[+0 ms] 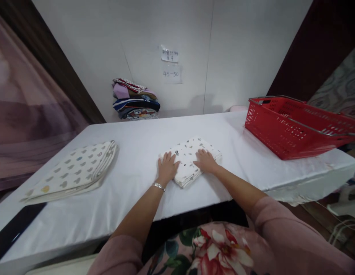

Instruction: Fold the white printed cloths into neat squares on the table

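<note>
A white cloth with small dark prints (188,152), folded into a thick rectangle, lies on the white-covered table (137,152) in front of me. My left hand (167,168) rests on its left edge with the fingers spread, a silver bracelet at the wrist. On the right part of the same cloth my right hand (206,161) lies flat, fingers apart. Neither hand grips anything. Farther left lies another folded cloth (76,170), cream with grey shapes.
A red plastic basket (294,133) stands at the table's right end. Folded fabrics (136,101) are stacked beyond the back edge, near paper notes (173,74) on the wall. At the front left lies a dark flat object (17,229). A pink curtain hangs left.
</note>
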The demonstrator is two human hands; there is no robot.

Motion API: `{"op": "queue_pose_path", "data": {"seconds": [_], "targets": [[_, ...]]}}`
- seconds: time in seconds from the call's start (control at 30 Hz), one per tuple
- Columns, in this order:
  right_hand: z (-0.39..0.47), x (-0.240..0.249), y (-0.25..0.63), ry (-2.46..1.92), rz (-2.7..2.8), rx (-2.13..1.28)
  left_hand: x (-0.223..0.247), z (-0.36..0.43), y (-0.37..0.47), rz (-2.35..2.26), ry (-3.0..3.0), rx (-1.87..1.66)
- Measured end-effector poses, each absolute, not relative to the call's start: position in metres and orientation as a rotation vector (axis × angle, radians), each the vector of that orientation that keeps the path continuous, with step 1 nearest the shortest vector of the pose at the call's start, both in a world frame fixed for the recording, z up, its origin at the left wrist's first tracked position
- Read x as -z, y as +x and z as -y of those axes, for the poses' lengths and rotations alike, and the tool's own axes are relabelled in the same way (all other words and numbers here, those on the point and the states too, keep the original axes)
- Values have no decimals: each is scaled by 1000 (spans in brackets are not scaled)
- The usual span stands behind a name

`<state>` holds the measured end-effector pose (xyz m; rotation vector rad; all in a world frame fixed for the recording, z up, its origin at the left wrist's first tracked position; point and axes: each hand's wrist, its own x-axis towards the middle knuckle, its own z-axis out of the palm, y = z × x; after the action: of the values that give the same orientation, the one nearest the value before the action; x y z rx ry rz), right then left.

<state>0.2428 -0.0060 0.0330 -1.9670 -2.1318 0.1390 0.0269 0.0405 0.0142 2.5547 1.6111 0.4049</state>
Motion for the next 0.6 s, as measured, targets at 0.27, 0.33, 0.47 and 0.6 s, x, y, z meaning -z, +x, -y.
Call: {"op": "queue_pose_path", "data": {"seconds": [0.27,0.33,0.47,0.6], "targets": [[-1,-32,281,-2042,2010,-166,-30,-31,33,-1591,2479,-358],[-5,-38,302,-2195,1803,-138,-29,-18,36,-1538,2508,-392],[-12,-42,341,-2383,1639,-252,-17,3,39,-1443,2542,-405],[-23,-41,355,-2409,1676,-427,-15,5,39,-1452,2535,-406]]}}
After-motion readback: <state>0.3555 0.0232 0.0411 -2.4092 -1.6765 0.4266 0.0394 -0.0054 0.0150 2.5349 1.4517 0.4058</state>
